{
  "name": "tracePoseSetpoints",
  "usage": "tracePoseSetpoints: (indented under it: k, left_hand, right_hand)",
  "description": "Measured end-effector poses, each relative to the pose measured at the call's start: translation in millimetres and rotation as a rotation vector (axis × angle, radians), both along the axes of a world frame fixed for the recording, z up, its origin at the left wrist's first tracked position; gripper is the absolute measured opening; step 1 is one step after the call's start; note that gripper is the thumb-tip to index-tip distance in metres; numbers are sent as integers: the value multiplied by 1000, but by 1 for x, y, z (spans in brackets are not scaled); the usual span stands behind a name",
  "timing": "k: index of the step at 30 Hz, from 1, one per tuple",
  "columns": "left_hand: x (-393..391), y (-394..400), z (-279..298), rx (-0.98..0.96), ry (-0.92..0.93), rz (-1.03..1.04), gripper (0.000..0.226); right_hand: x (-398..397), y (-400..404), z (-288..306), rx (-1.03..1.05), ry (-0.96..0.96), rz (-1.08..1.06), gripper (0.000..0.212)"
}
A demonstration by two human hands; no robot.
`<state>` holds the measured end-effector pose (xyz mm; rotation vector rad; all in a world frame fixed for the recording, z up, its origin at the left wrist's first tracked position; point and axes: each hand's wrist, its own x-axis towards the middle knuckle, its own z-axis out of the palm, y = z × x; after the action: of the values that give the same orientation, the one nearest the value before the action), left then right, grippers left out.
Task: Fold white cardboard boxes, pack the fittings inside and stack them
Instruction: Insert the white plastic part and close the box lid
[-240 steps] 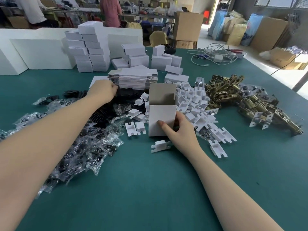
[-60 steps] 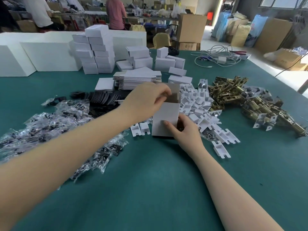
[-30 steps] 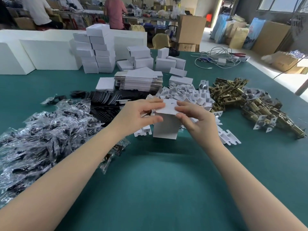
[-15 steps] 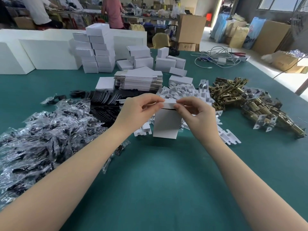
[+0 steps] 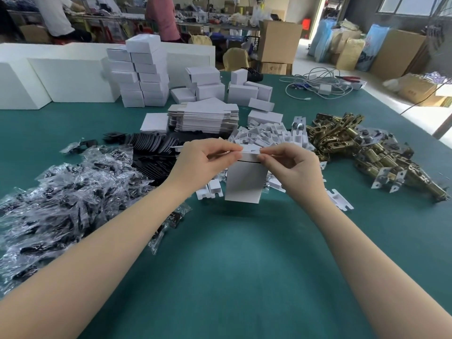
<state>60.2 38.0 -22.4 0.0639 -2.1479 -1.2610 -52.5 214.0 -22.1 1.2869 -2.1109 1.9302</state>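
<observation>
A small white cardboard box [image 5: 245,182] stands upright on the green table [image 5: 244,265], its top flap folded nearly flat. My left hand [image 5: 203,162] pinches the flap's left edge and my right hand [image 5: 293,167] pinches its right edge. What is inside the box is hidden. Behind it lie a pile of white plastic fittings [image 5: 266,135], a stack of flat unfolded boxes [image 5: 204,117] and a tall stack of folded white boxes [image 5: 140,74].
Bagged black parts [image 5: 61,192] spread across the left. Brass lock fittings [image 5: 367,150] lie heaped on the right. Loose folded boxes [image 5: 244,91], a coil of cables [image 5: 320,84] and large white foam blocks [image 5: 61,74] sit at the back. People work behind.
My left hand came back from the far pile to the box top. Both hands folded the open lid down; in the last half second the flap was pressed lower onto the box.
</observation>
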Motion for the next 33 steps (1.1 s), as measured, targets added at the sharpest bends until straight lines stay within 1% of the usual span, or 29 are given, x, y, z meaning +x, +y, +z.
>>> tracePoseSetpoints:
  k: [3,7,15,21,23,25,27,28,30,32,33]
  left_hand:
    - [1,1,1,-12,-18,3,21]
    - [0,0,3,-1,-32,27,18]
    - [3,-1,9,-270,16,38,18]
    - [7,-5,10,-395,21,16,24]
    - [9,-6,10,-481,8,-3,23]
    - [12,-7,8,-604,11,19,22]
    - [13,-4,9,-671,10,71,20]
    - [11,0,13,-667,-33,84,19]
    - [1,9,23,-657,-204,66,23]
    - [-12,18,35,-635,-395,3,37]
    - [-18,22,41,-639,-478,-20,45]
  right_hand:
    - [-1,0,1,-4,-59,17,14]
    - [-3,0,3,11,-55,35,16]
    - [-5,3,3,47,29,44,21]
    - [-8,9,5,91,95,98,27]
    - [-7,10,7,142,163,86,25]
    - [-7,12,5,180,228,54,13]
    - [-5,11,0,145,206,-15,20]
    - [-3,8,-3,112,170,-52,21]
    - [2,-2,-8,63,152,-131,19]
    - [11,-10,-15,24,169,-195,24]
    - [13,-12,-21,-14,146,-233,28]
